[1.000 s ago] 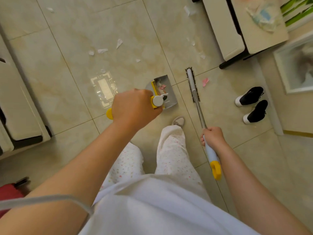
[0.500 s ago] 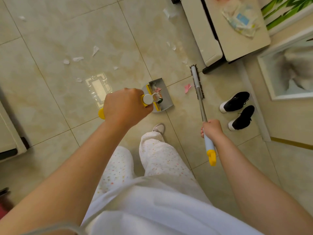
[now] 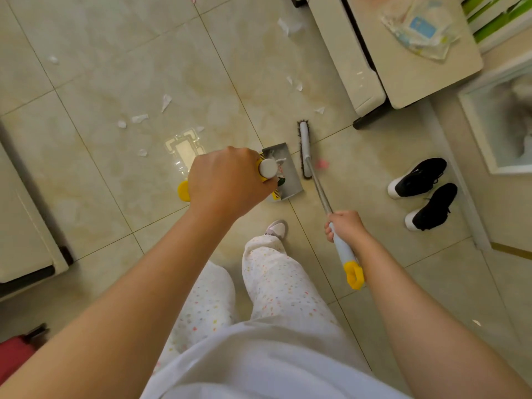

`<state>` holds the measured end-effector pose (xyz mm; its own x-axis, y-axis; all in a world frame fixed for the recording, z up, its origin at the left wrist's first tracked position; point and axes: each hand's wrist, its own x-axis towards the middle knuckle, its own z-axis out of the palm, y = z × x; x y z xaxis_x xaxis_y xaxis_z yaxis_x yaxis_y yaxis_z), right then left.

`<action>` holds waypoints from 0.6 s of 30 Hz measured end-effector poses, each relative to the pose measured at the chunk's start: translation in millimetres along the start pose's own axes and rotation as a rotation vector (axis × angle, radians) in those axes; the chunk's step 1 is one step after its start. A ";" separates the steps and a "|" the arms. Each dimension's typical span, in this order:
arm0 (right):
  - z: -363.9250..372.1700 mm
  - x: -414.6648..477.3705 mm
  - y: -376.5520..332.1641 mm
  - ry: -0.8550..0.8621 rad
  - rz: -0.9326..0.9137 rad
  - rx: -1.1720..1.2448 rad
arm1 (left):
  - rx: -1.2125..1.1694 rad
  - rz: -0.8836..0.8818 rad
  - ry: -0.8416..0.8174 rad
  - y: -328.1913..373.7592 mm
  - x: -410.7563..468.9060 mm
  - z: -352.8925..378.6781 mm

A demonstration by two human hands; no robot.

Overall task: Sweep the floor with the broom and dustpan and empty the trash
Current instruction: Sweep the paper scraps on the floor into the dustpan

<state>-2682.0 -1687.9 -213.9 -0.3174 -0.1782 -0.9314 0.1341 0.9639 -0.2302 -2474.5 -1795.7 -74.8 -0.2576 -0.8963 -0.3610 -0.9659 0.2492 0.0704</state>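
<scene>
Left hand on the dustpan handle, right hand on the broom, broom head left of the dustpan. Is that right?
No: the head view shows the broom head right of the dustpan, not left. The left hand does grip the dustpan handle, the right hand the broom.

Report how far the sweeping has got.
Done: a few scraps already lie in the dustpan. In hand: left hand grips the dustpan handle, right hand grips the broom, its head beside a pink scrap. Left: white paper bits across the floor, then emptying the dustpan.
</scene>
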 end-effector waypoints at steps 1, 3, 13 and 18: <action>-0.4 -6.3 -1.6 -0.046 0.010 0.050 | 0.002 -0.002 -0.002 1.3 -2.1 0.4; -5.0 -21.6 -5.0 -0.123 0.028 0.115 | 0.002 -0.001 -0.011 3.8 -6.3 1.3; -9.5 -58.9 8.9 -0.048 -0.064 0.045 | -0.029 0.011 -0.060 3.1 -7.6 -2.6; 9.2 -38.2 0.5 0.066 -0.050 -0.043 | -0.005 0.020 -0.080 -5.4 -8.1 1.0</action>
<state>-2661.2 -1682.4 -181.0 -0.3841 -0.2141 -0.8981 0.0765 0.9620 -0.2621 -2467.2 -1789.4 -73.2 -0.2741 -0.8591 -0.4322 -0.9607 0.2647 0.0831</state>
